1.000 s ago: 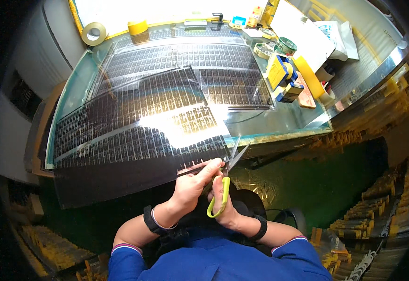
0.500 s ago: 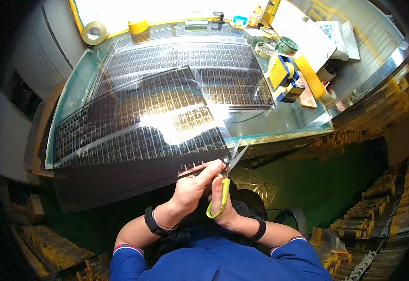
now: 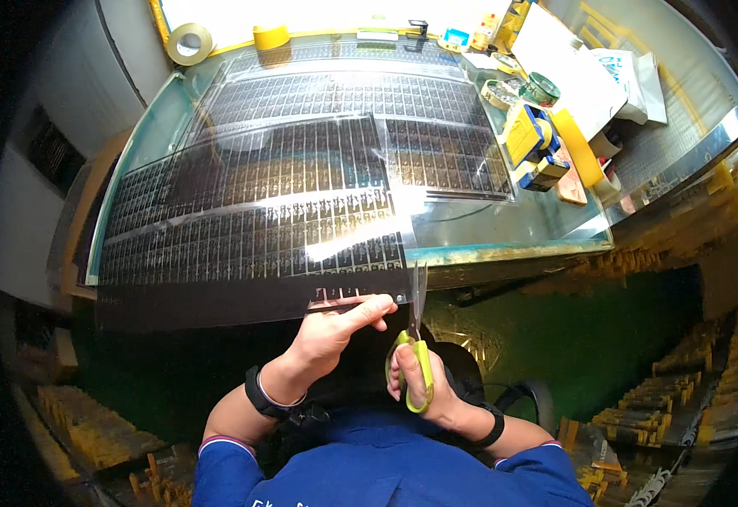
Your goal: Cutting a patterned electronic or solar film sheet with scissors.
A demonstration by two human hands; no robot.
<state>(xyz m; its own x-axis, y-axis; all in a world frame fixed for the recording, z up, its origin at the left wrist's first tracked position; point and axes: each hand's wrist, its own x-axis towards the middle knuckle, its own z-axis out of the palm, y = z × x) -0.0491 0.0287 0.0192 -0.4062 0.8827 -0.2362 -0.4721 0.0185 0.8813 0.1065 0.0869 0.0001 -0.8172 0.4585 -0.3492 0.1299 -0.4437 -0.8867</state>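
Note:
A large dark film sheet (image 3: 242, 253) with rows of small printed shapes lies over the near part of the glass table and hangs past its front edge. My left hand (image 3: 331, 334) pinches the sheet near its front right corner, thumb on top; some fingers show through a clear strip. In my right hand (image 3: 424, 380) are scissors (image 3: 417, 321) with yellow-green handles, blades pointing away from me. The blades look nearly closed and stand beside the sheet's right edge. Whether they touch the film I cannot tell.
Another printed film (image 3: 449, 160) lies beneath on the glass table (image 3: 504, 251). At the right stand a blue and yellow tape dispenser (image 3: 533, 144), a green tape roll (image 3: 539, 89) and a phone (image 3: 570, 182). Tape rolls (image 3: 190, 44) sit along the back. Stacked yellowish strips (image 3: 664, 372) fill the right side.
The scissors have gone from spread to nearly closed, turned more upright and moved slightly right, away from my left hand. The sheet's front edge has swung up and lies straighter.

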